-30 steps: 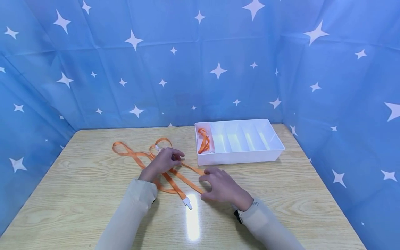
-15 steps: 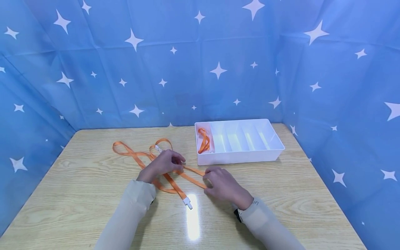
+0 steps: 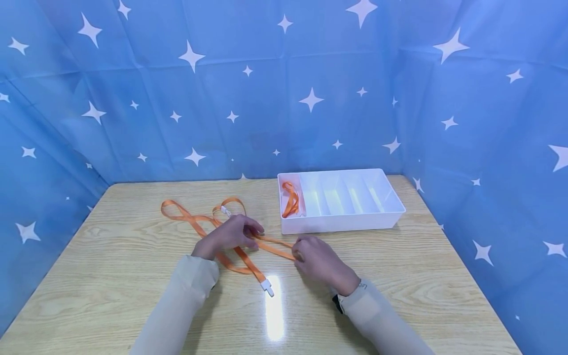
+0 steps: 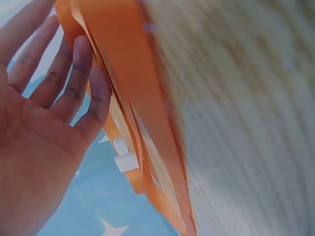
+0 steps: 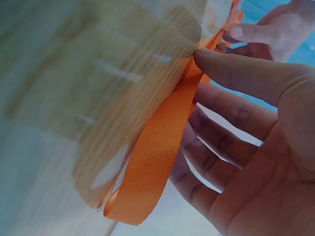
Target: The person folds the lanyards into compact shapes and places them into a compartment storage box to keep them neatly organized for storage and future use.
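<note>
Orange lanyards (image 3: 192, 218) lie crossed on the wooden table. One ends in a white plastic clip (image 3: 266, 286), and a white buckle (image 3: 225, 211) shows by the far loop. My left hand (image 3: 232, 231) bends over the pile, thumb and fingertips around a strap; in the left wrist view its other fingers lie along the orange ribbon (image 4: 128, 59). To the right, my right hand (image 3: 320, 259) pinches the looped end of the same lanyard, thumb in front and fingers behind the strap (image 5: 152, 162). Two strands (image 3: 277, 249) run between the hands.
Behind the right hand stands a white divided box (image 3: 341, 223). Its leftmost compartment holds a folded orange lanyard (image 3: 291, 199). A blue curtain with white stars (image 3: 266, 98) hangs behind the table (image 3: 111, 276).
My right hand has closed its fingers on the loop, drawing the two strands nearer together. The left hand has shifted slightly, its fingers closer over the strap.
</note>
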Available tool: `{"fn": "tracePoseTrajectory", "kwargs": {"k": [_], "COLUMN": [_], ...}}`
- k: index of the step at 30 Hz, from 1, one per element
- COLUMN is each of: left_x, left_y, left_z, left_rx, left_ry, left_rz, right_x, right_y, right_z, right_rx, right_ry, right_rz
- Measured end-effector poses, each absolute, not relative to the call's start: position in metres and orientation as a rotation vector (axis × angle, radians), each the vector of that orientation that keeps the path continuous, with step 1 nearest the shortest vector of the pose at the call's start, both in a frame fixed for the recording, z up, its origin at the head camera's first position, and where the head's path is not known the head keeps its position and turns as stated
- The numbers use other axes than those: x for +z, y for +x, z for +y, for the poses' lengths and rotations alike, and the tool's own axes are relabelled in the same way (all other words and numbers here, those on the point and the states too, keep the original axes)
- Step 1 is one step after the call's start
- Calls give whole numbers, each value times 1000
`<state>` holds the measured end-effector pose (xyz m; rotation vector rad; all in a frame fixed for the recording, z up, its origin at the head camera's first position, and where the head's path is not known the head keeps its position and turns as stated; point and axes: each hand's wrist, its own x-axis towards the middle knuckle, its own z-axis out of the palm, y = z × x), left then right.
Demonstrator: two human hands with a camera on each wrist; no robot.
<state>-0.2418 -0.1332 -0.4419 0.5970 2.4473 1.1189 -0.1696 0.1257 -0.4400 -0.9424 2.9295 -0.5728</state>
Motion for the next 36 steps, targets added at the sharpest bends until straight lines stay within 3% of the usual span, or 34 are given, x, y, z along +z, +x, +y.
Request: {"fn": "tracePoseTrajectory", "kwargs": {"k": [30, 36], "left_x": [-445, -446], "left_y": [-239, -240], "left_z": [-135, -132], "left_rx": [1103, 1020], "left_ry": [689, 677], "left_rz": [2453, 2489], "right_x": [-442, -432], "right_y": [-177, -177], "right_z": [130, 129], "right_rx": [-820, -898], "right_ry": [-931, -806], "right_rz": [2886, 2885]}}
